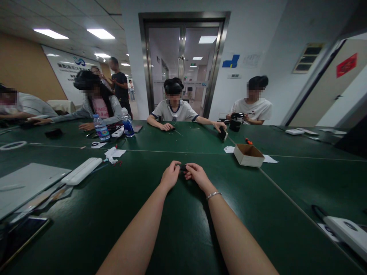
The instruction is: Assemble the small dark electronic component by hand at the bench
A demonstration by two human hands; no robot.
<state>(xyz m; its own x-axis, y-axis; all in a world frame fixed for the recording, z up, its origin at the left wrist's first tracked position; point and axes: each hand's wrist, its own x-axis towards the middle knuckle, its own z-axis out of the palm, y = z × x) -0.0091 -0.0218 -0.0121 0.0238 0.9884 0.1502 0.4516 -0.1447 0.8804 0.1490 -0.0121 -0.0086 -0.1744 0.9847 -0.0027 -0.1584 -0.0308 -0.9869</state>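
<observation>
Both of my arms reach forward over the dark green table (183, 214). Between my fingertips is a small black object (182, 167), too small and too covered to name. My left hand (171, 175) pinches its left end, with the fingers curled. On its right end, my right hand (197, 176) closes with thumb and fingers; a silver bracelet (214, 195) circles that wrist. The object is held close above the tabletop. Parts of it are hidden behind my fingers.
An open cardboard box (249, 156) stands ahead on the right. Left lie a closed laptop (25, 185), a white oblong case (83, 170) and a phone (24, 236). Two water bottles (101, 128) stand farther off. Several people sit around the table; one opposite holds a phone-like object (223, 133).
</observation>
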